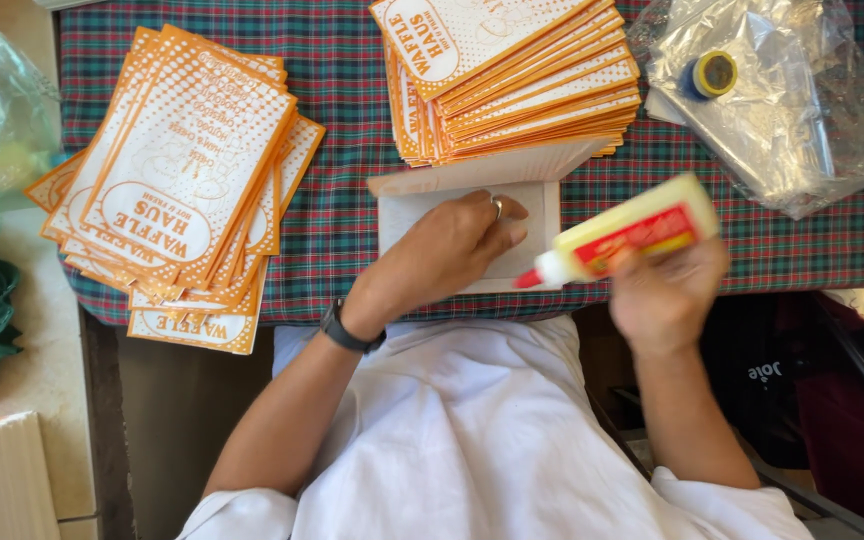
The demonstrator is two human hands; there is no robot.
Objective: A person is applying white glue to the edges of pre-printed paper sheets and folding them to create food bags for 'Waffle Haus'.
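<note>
Two hands: left hand [449, 250] presses paper bag [535, 205] (white), right hand [666, 290] grips glue bottle [624, 233].

The white paper sheet [452, 205] lies at the near edge of the plaid tablecloth [342, 200]. A fanned stack of orange-printed paper bags [182, 180] blocks the cloth well left of the sheet; bare cloth between them leaves a lane. A second orange-printed stack [512, 80] touches the sheet's far edge. Right of the sheet, past open cloth, crumpled clear plastic [782, 110] blocks the corner.
</note>
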